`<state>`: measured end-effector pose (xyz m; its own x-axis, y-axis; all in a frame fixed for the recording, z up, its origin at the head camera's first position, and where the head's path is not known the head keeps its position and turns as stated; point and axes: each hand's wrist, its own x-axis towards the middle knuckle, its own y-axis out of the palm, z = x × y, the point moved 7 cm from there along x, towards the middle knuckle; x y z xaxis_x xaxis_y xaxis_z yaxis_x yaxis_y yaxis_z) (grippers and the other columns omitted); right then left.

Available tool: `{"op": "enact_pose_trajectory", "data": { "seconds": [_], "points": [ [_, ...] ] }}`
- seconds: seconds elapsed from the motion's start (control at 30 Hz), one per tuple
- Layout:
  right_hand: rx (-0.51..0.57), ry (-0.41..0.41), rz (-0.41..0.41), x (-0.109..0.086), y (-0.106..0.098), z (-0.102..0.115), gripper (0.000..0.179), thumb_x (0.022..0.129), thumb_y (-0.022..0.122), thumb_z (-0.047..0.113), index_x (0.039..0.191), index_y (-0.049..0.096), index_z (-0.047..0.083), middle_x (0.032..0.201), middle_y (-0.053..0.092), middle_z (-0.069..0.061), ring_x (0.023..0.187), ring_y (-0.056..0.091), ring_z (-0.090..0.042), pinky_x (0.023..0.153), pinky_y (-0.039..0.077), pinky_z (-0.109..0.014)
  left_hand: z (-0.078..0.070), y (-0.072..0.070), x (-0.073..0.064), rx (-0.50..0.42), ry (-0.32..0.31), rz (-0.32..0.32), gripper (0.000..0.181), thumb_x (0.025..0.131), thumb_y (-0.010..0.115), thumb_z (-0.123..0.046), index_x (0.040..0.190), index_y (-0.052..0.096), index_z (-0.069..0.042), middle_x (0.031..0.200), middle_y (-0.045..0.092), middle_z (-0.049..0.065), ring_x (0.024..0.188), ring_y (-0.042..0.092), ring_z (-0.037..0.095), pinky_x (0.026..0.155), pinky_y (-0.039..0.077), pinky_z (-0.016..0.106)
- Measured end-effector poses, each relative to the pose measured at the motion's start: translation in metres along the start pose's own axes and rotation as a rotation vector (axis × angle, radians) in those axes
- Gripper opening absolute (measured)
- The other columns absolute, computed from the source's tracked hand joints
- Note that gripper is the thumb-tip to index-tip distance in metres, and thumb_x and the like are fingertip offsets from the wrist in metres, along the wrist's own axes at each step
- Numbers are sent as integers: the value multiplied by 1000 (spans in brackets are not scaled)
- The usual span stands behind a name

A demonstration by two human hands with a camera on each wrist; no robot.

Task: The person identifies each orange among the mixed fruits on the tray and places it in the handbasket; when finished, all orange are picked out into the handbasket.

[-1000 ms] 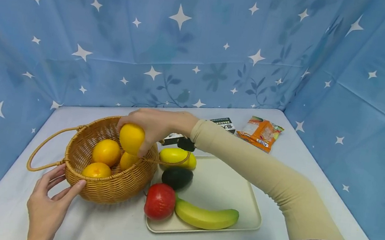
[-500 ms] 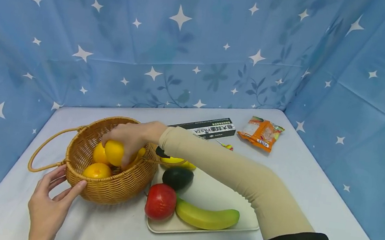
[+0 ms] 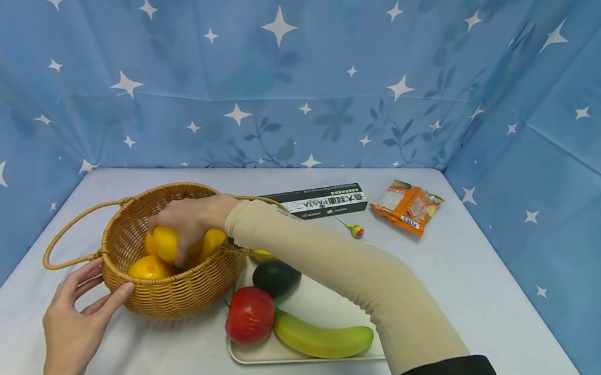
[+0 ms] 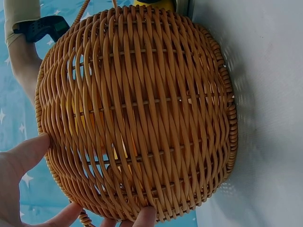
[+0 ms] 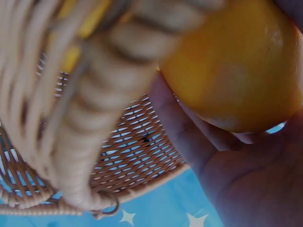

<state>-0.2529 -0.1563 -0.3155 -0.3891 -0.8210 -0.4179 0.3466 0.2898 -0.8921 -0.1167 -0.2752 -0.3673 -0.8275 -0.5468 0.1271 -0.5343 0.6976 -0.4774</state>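
In the head view a round wicker basket (image 3: pixel 165 296) stands on the left of the table, with several oranges inside, one (image 3: pixel 150 267) near the front rim. My right hand (image 3: pixel 185 221) reaches down into it and grips an orange (image 3: pixel 165 243); the right wrist view shows the fingers curled round this orange (image 5: pixel 236 71), close to the rim. My left hand (image 3: pixel 77 317) holds the basket's near left side from outside, below a handle. In the left wrist view, its thumb and fingertips press on the wicker wall (image 4: pixel 137 104). The right hand partly hides the other oranges.
Right of the basket, a cream tray (image 3: pixel 343 304) bears a red apple (image 3: pixel 250 316), a banana (image 3: pixel 323 338), a dark green avocado (image 3: pixel 276 279) and a yellow fruit mostly behind the sleeve. Behind lie a pasta box (image 3: pixel 326 201), a lollipop (image 3: pixel 355 230) and an orange snack packet (image 3: pixel 407 208).
My right hand has carried its orange down and to the left, from the basket's right rim in among the other oranges. The left hand and the basket have stayed in place.
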Motion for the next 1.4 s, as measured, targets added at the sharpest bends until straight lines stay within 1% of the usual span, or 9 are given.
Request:
{"op": "enact_pose_trajectory", "data": {
  "seconds": [0.13, 0.3, 0.47, 0.57, 0.8, 1.0, 1.1, 1.27, 1.4],
  "points": [
    [1, 38, 19, 3, 2, 3, 73, 82, 74, 42, 143, 36, 30, 134, 46, 7, 119, 43, -9, 96, 43, -20, 0, 0, 0, 7, 0, -2, 62, 81, 79, -23, 136, 53, -14, 124, 47, -2, 110, 49, 11, 69, 44, -6],
    [5, 105, 64, 1, 7, 3, 76, 88, 66, 46, 150, 22, 38, 152, 28, 1, 131, 36, -12, 110, 36, -28, 0, 0, 0, 9, -2, 2, 63, 81, 79, -24, 136, 52, -13, 126, 47, 1, 113, 49, 17, 68, 43, -6],
    [44, 137, 67, -2, 9, 0, 80, 89, 65, 43, 151, 15, 41, 158, 14, -4, 133, 36, -14, 113, 34, -32, 1, 0, 0, 9, -2, -3, 63, 81, 79, -23, 137, 51, -13, 127, 47, 3, 115, 50, 22, 68, 43, -6],
    [56, 137, 58, -3, 8, -2, 81, 89, 65, 41, 152, 14, 42, 159, 13, -4, 134, 35, -14, 114, 33, -31, 2, 0, 0, 6, -6, -1, 64, 81, 79, -23, 137, 51, -13, 128, 46, 4, 116, 49, 25, 68, 43, -6],
    [42, 142, 16, -9, -1, -7, 79, 90, 64, 43, 152, 15, 40, 161, 8, -3, 140, 27, -14, 116, 29, -28, 2, -1, 1, 7, -10, -2, 63, 81, 79, -24, 137, 52, -13, 127, 47, 2, 113, 50, 18, 67, 44, -6],
    [12, 88, -62, -16, -11, -7, 66, 90, 64, 43, 147, 32, 34, 153, 27, -1, 128, 43, -14, 107, 40, -25, 2, -1, 2, 17, -22, -2, 64, 81, 79, -25, 137, 52, -14, 127, 47, 3, 114, 49, 19, 67, 43, -6],
    [-9, 39, -93, -22, -16, -6, 60, 91, 63, 41, 145, 38, 29, 147, 37, 2, 128, 41, -13, 107, 39, -24, 2, -1, 2, 19, -22, -4, 63, 81, 79, -26, 137, 52, -14, 127, 47, 2, 112, 49, 17, 67, 43, -6],
    [-1, -22, -151, -37, -25, -10, 56, 93, 61, 37, 144, 43, 21, 144, 44, 3, 131, 38, -12, 110, 36, -22, 2, -1, 2, 16, -16, -4, 63, 81, 78, -25, 137, 52, -14, 127, 47, 2, 112, 49, 16, 68, 43, -6],
    [17, -42, -226, -57, -32, -21, 53, 94, 61, 34, 142, 46, 17, 139, 48, 0, 124, 45, -13, 105, 40, -22, 1, -2, 2, 21, -17, -8, 62, 81, 78, -25, 137, 52, -13, 126, 47, 1, 111, 49, 14, 68, 43, -6]
  ]
}}
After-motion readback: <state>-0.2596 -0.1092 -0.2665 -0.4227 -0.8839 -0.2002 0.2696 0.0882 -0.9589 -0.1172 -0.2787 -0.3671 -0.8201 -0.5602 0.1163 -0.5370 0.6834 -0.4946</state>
